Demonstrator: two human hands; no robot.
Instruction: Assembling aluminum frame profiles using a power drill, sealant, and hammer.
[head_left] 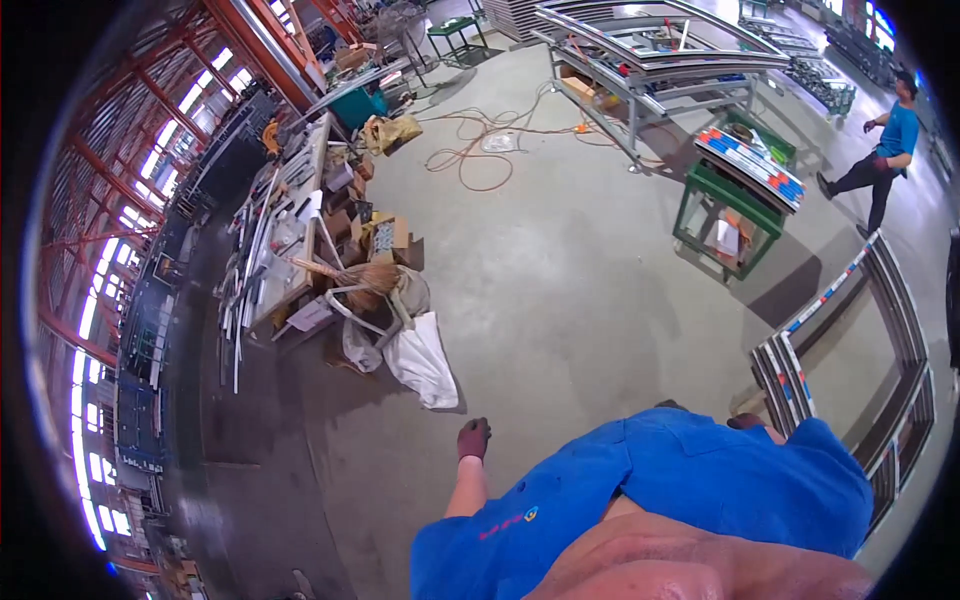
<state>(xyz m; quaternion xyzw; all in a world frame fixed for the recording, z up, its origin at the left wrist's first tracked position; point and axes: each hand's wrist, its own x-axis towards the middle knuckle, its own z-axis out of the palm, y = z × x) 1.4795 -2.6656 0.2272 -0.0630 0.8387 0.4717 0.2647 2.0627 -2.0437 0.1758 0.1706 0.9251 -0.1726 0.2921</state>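
My left hand [475, 439], in a dark maroon glove, hangs out over the grey floor with its fingers curled in and nothing seen in them. The white sack [424, 362] on the floor is the thing nearest to it. On the other side, my right hand [746, 421], also gloved, is mostly hidden behind my blue sleeve and is beside a stack of long metal frames [790, 385]. Whether it touches the stack, and how its fingers lie, I cannot make out. These frames carry strips of blue, red and white film.
A green cart [728, 222] bears film-covered profiles [752, 165]. Beyond it stands a metal rack [640, 95] of frames. A person [893, 150] in a blue shirt walks at far right. Orange hose [470, 172] loops over the floor. At left is a cluttered bench [295, 225] with a broom [365, 280].
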